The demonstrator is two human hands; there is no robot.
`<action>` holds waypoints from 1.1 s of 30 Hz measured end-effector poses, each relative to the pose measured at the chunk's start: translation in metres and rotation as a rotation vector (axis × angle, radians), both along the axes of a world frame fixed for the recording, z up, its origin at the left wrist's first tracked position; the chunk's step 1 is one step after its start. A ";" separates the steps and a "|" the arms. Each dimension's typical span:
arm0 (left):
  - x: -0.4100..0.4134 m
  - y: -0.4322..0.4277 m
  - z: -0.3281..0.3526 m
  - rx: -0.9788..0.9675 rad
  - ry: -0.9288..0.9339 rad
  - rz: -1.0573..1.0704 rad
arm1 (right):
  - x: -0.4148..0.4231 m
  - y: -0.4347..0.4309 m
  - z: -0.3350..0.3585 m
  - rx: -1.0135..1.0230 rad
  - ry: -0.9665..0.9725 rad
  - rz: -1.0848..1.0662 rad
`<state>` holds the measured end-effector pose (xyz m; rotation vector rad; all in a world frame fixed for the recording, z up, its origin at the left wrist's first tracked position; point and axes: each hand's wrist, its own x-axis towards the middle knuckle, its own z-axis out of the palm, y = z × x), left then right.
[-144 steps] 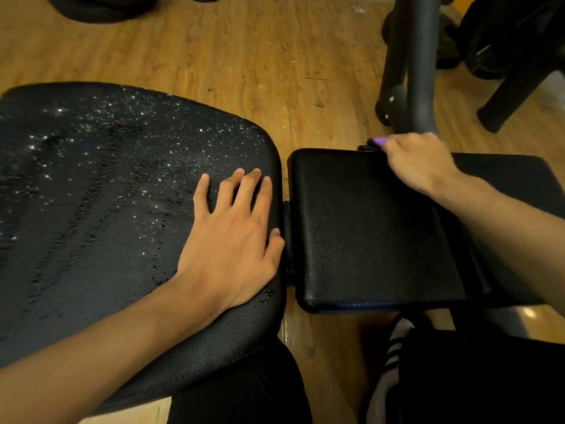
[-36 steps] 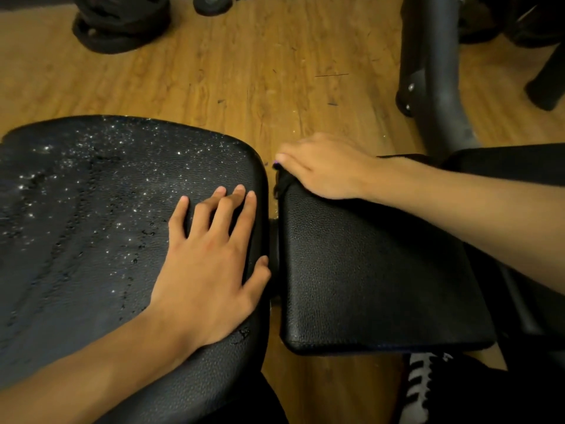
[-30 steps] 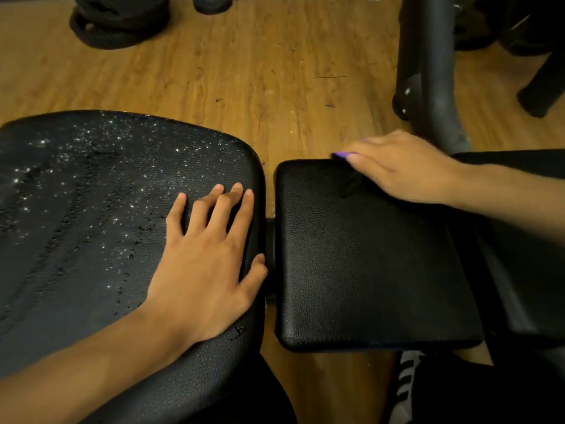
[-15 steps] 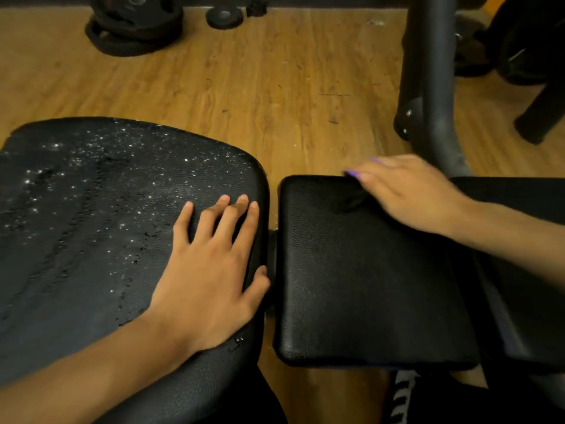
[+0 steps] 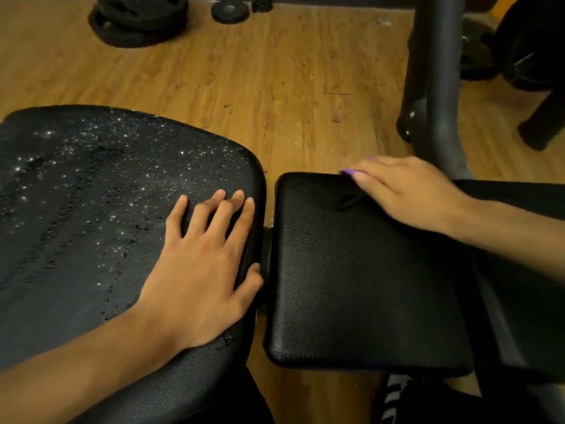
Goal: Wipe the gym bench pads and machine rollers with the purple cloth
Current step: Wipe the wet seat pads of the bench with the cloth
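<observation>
Two black bench pads lie side by side. The wide left pad (image 5: 79,215) is speckled with shiny droplets. My left hand (image 5: 201,270) rests flat on its right part, fingers straight and spread. The smaller right pad (image 5: 351,286) is dry-looking. My right hand (image 5: 406,194) lies on its far edge, fingers straight, pressing the purple cloth (image 5: 348,172) down. Only a small purple tip shows past my fingertips; the remainder is hidden under the hand.
A dark steel machine post (image 5: 434,71) rises just behind the right pad. Black weight plates (image 5: 137,22) lie on the wooden floor (image 5: 260,81) at the back left. More dark equipment (image 5: 526,56) stands at the back right. A striped shoe (image 5: 394,396) shows below the right pad.
My right hand with the cloth slid from the right pad's far left corner rightward along its far edge. My left hand stayed in place on the left pad.
</observation>
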<state>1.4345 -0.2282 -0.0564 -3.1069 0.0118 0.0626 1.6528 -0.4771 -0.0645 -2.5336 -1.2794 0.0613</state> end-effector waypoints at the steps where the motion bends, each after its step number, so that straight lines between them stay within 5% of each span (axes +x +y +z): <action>1: 0.000 -0.001 0.000 -0.001 -0.002 -0.001 | 0.002 -0.025 0.007 -0.053 -0.004 -0.050; 5: 0.001 0.000 0.000 -0.009 -0.009 0.008 | 0.002 -0.013 0.019 -0.207 -0.129 -0.147; 11: 0.003 -0.002 -0.001 -0.002 -0.026 0.018 | -0.013 0.129 -0.003 -0.076 0.022 0.015; 15: 0.000 0.002 -0.002 0.020 -0.007 0.011 | -0.010 0.032 -0.003 0.031 -0.051 -0.015; 18: 0.002 0.000 -0.001 0.005 -0.017 -0.001 | -0.006 -0.045 0.012 -0.131 -0.089 -0.238; 21: 0.002 0.001 -0.003 -0.003 -0.013 0.013 | -0.006 -0.008 0.017 -0.243 -0.113 -0.382; 26: 0.002 -0.003 -0.001 -0.017 -0.015 0.019 | -0.023 0.118 0.006 -0.130 0.070 -0.128; 29: 0.003 -0.005 -0.001 -0.007 -0.015 0.004 | -0.016 0.066 0.003 -0.095 -0.028 -0.029; 33: 0.002 -0.005 -0.001 -0.020 -0.024 0.004 | -0.004 -0.045 0.019 -0.247 -0.024 -0.230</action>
